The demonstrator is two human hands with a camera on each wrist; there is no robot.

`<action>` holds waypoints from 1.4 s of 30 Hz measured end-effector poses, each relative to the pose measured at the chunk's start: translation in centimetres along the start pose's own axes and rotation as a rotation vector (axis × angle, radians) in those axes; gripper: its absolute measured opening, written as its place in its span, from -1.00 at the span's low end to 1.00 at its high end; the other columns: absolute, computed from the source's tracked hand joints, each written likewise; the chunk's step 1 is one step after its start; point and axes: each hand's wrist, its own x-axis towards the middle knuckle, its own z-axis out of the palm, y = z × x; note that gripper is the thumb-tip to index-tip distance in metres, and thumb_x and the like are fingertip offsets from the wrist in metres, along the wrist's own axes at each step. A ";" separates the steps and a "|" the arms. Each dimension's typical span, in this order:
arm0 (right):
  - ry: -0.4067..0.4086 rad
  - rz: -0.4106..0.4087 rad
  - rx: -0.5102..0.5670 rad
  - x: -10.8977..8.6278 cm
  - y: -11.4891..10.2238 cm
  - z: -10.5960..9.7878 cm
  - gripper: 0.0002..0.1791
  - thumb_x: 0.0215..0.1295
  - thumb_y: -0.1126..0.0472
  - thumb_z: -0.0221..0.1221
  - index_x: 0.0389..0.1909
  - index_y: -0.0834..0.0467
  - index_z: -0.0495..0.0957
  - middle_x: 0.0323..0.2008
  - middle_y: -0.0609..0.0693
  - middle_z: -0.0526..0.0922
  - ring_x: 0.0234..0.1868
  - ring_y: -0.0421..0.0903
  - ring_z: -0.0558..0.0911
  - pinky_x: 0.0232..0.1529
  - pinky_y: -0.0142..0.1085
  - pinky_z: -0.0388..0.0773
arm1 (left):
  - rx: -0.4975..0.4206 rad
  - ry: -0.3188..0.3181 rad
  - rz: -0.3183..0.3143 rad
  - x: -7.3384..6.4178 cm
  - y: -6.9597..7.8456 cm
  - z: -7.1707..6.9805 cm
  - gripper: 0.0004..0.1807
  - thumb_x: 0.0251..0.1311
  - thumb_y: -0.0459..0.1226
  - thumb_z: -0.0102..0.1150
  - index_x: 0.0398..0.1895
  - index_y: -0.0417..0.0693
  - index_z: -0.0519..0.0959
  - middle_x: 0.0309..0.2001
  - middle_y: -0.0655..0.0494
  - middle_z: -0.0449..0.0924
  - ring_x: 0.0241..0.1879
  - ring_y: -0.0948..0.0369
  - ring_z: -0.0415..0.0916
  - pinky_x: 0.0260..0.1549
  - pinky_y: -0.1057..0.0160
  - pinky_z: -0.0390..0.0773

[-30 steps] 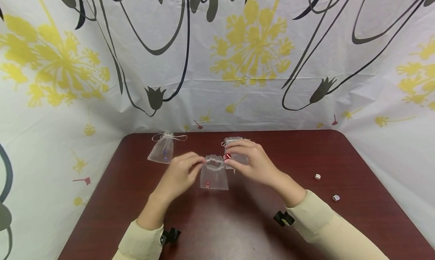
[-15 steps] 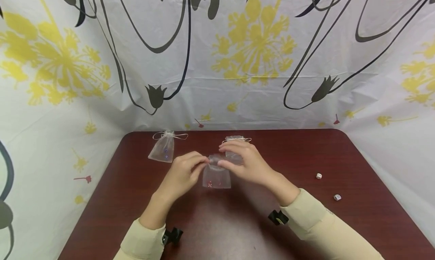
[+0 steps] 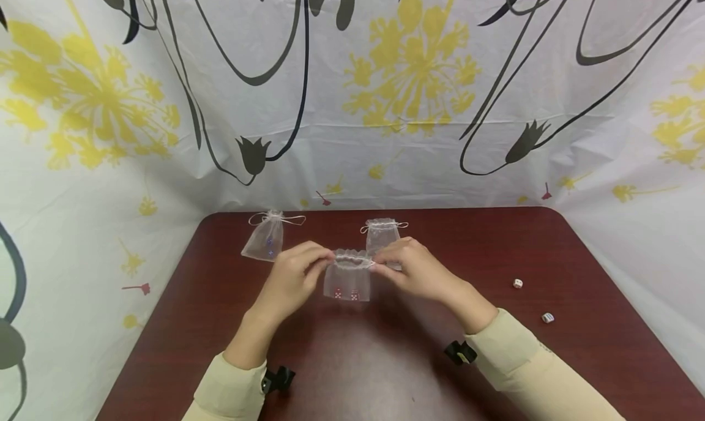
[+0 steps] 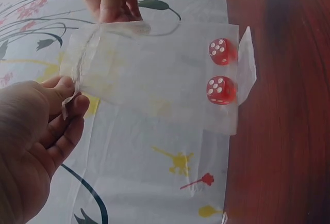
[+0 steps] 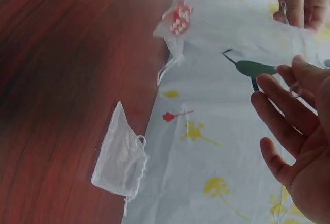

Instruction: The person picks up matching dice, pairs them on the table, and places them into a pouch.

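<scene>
A small sheer white drawstring pouch (image 3: 347,280) hangs between my two hands above the table. Two red dice with white pips lie at its bottom; in the left wrist view one red die (image 4: 221,90) sits beside the other through the mesh. My left hand (image 3: 295,278) pinches the left side of the pouch's gathered mouth between thumb and forefinger. At the opposite side, my right hand (image 3: 421,269) pinches the rim and cord, its other fingers loosely spread in the right wrist view.
Behind my left hand lies a tied sheer pouch (image 3: 267,237) with blue dice inside. Another sheer pouch (image 3: 382,232) lies flat behind the right hand. Two white dice, the farther die (image 3: 518,283) and the nearer die (image 3: 548,317), rest on the dark red table (image 3: 352,360).
The red die that my right hand held has dropped into the pouch beside the first. My right hand has shifted from over the mouth to pinch the pouch's right rim.
</scene>
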 end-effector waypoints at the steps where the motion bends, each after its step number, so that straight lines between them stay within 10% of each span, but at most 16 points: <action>1: 0.021 -0.003 -0.001 -0.1 0.1 -0.1 -0.90 0.32 0.21 0.33 -0.38 0.09 0.77 -0.41 -0.17 0.75 -0.35 -0.25 0.68 -0.07 -0.12 0.56 | 0.004 0.009 0.001 0.0 -0.1 -0.1 -0.86 0.12 -0.50 0.42 -0.27 -0.20 0.72 -0.32 0.08 0.71 -0.36 0.26 0.62 -0.35 0.32 0.64; 10: 0.195 -0.098 -0.045 -0.2 0.7 -0.9 -0.96 0.14 0.33 0.38 -0.45 0.13 0.75 -0.51 -0.14 0.71 -0.53 -0.21 0.56 -0.08 -0.04 0.54 | 0.051 0.076 0.035 -0.3 -1.0 -0.9 -0.78 0.02 -0.54 0.47 -0.26 -0.23 0.70 -0.35 0.06 0.71 -0.37 0.21 0.63 -0.34 0.29 0.65; 22: 0.217 -0.070 -0.081 -0.7 1.7 -1.8 -0.94 0.09 0.34 0.40 -0.48 0.13 0.75 -0.47 -0.08 0.74 -0.37 -0.13 0.71 -0.09 0.00 0.50 | 0.136 0.202 0.074 -0.8 -2.4 -1.8 -0.79 0.03 -0.65 0.37 -0.38 -0.23 0.63 -0.39 0.03 0.67 -0.39 0.15 0.62 -0.38 0.22 0.63; 42: 0.183 -0.001 -0.016 1.6 3.5 1.2 -0.92 0.29 0.25 0.34 -0.37 0.14 0.77 -0.38 -0.09 0.77 -0.37 -0.17 0.69 -0.08 -0.01 0.52 | 0.274 0.081 0.007 -1.2 -5.7 -3.1 -0.83 0.04 -0.56 0.41 -0.36 -0.19 0.68 -0.35 0.03 0.71 -0.31 0.06 0.67 -0.21 0.09 0.67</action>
